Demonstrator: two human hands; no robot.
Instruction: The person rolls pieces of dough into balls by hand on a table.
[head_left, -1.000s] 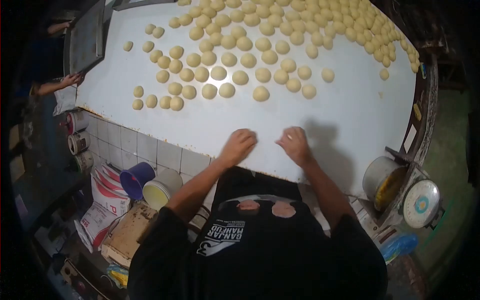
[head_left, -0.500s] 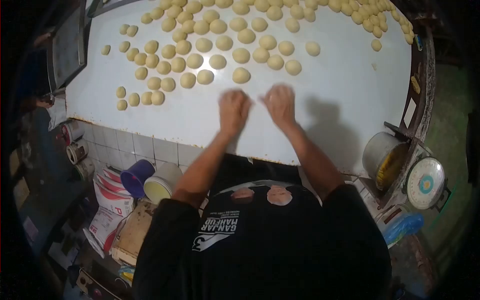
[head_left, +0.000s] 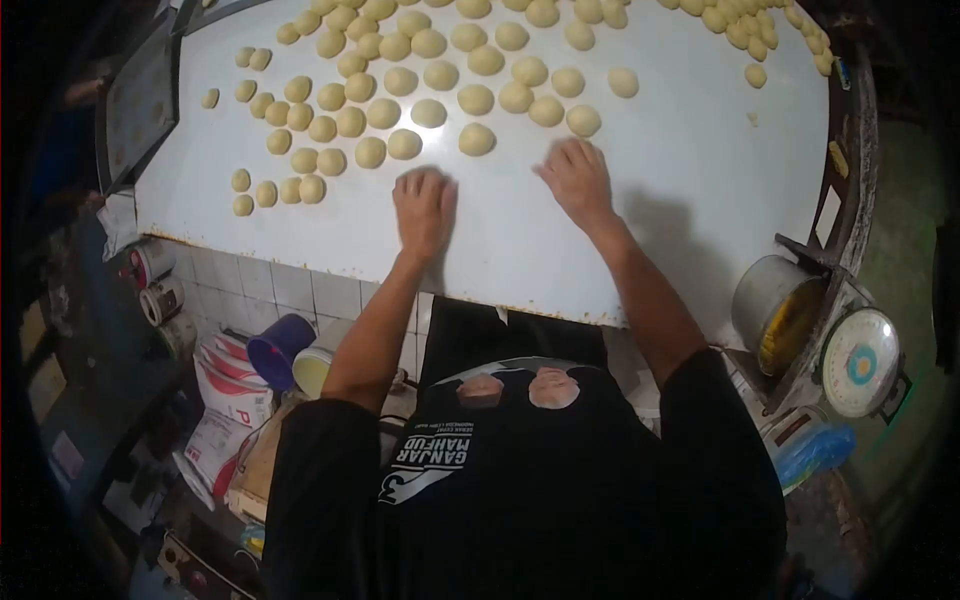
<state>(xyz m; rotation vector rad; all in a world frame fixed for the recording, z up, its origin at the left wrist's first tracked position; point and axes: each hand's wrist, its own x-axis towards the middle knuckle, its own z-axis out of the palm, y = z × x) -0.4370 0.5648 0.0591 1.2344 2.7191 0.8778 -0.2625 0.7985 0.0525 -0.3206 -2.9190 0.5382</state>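
Observation:
Many round, pale yellow dough balls (head_left: 476, 139) lie in loose rows across the white table (head_left: 520, 240). My left hand (head_left: 425, 207) is palm down near the table's front part, just below the dough balls, with its fingers curled over; whatever may be under them is hidden. To the right, my right hand (head_left: 578, 182) is bent at the fingers, its fingertips just below a dough ball (head_left: 583, 121). Its palm side cannot be seen. A wide stretch of white tabletop separates the two hands.
A metal tray (head_left: 139, 110) stands at the far left, near another person's arm. Right of the table are a large pot (head_left: 775, 300) and a round dial scale (head_left: 860, 362). Below left are a purple bucket (head_left: 281, 350), a pale bucket (head_left: 312, 372) and printed sacks (head_left: 215, 440).
My hands have moved forward toward the dough balls since the earliest frame, then apart, left and right. The camera view has shifted, bringing the dough balls higher in view.

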